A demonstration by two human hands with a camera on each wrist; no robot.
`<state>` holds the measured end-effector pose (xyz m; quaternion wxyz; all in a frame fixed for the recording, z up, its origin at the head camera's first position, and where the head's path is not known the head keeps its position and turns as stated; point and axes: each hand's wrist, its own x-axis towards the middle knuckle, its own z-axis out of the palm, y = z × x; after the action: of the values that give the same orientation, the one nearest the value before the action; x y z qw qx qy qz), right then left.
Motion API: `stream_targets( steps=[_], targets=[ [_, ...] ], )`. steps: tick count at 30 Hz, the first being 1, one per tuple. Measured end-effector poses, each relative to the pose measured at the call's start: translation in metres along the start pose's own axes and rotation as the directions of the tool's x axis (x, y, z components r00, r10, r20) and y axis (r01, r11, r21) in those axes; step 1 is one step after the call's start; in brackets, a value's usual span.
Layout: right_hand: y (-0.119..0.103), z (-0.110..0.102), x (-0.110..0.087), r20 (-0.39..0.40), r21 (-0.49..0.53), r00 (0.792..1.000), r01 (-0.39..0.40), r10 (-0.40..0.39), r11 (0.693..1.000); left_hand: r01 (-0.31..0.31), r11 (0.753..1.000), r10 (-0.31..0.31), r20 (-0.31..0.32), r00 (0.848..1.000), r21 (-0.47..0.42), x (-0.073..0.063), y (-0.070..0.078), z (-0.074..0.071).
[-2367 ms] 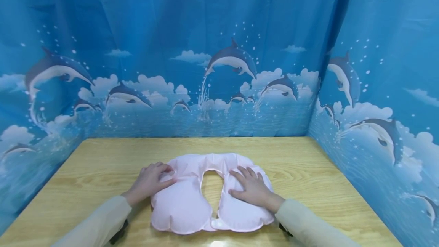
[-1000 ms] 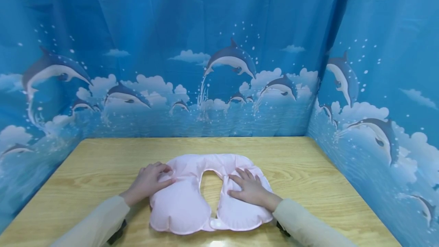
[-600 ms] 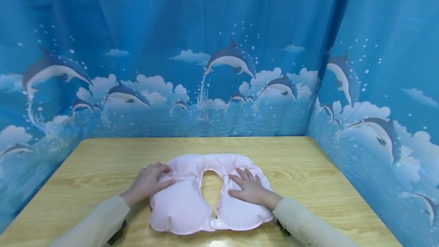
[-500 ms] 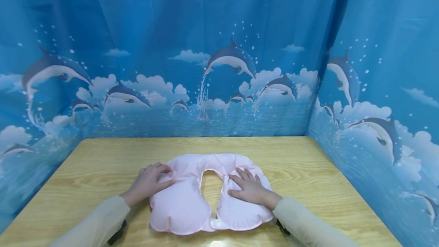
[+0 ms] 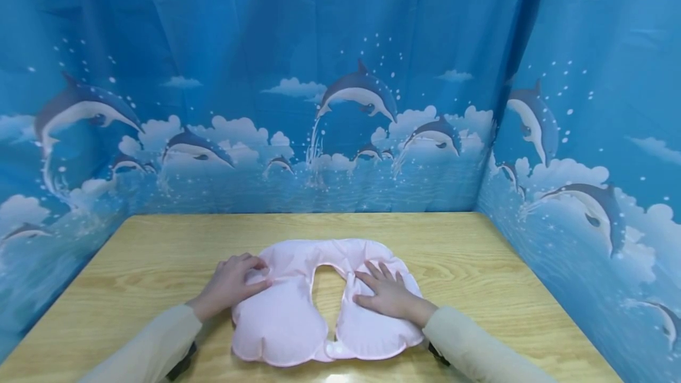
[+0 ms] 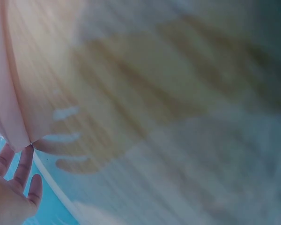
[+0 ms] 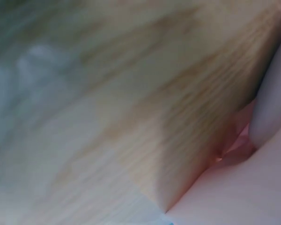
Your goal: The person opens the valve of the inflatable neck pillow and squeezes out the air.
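A pale pink inflated neck pillow (image 5: 282, 324) lies flat on the table in the head view, puffed up and creased near its inner opening. Its two ends meet at the front, joined by a small tab with white snaps (image 5: 335, 347). My left hand (image 5: 229, 282) rests at the pillow's upper left edge, thumb and fingers apart. The left wrist view catches that hand's fingers (image 6: 22, 168) touching the pillow's edge (image 6: 7, 93). My right hand (image 5: 391, 294) lies on the right half with fingers spread. In the right wrist view the pillow (image 7: 239, 192) shows from close by, at lower right.
The wood-grain table (image 5: 175, 253) reaches back to a blue curtain (image 5: 213, 46) printed with dolphins and clouds. Another curtain panel (image 5: 612, 117) runs along the right side. Both forearms wear pale sleeves (image 5: 154, 341), with dark wrist devices (image 5: 182, 362) underneath.
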<state>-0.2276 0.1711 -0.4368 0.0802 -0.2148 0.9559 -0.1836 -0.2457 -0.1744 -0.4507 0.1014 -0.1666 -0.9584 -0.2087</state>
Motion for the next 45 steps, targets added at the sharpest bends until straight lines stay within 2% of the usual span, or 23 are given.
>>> stream_targets(
  steps=[7,13,19,26,32,39,45],
  targets=[
    [-0.002,0.0,0.0,-0.035,-0.046,0.999,0.008,-0.009,0.999,-0.013,1.0,0.013,-0.011,1.0,0.011,-0.001,-0.002,0.001],
    [-0.003,-0.003,-0.001,-0.1,-0.125,0.993,0.057,-0.069,0.991,-0.023,1.0,0.023,-0.011,1.0,0.012,0.0,-0.002,0.0],
    [-0.007,-0.006,-0.013,-0.152,-0.139,0.982,0.09,-0.111,0.986,-0.019,0.999,0.019,-0.003,1.0,0.034,0.0,-0.002,0.0],
    [-0.01,0.001,-0.031,-0.16,-0.146,0.978,0.109,-0.132,0.983,-0.039,0.998,0.039,-0.005,0.999,0.041,0.001,-0.001,0.0],
    [-0.01,0.012,-0.042,-0.183,-0.186,0.962,0.168,-0.202,0.968,-0.039,0.999,0.038,0.007,0.999,0.031,0.001,-0.001,0.0],
    [-0.006,0.019,-0.042,-0.235,-0.223,0.938,0.203,-0.255,0.953,-0.043,0.999,0.043,0.001,0.999,0.031,0.0,-0.002,0.0],
    [-0.006,0.021,-0.041,-0.253,-0.248,0.927,0.214,-0.277,0.945,-0.048,0.998,0.049,-0.009,0.999,0.028,-0.001,-0.003,0.001]
  ],
)
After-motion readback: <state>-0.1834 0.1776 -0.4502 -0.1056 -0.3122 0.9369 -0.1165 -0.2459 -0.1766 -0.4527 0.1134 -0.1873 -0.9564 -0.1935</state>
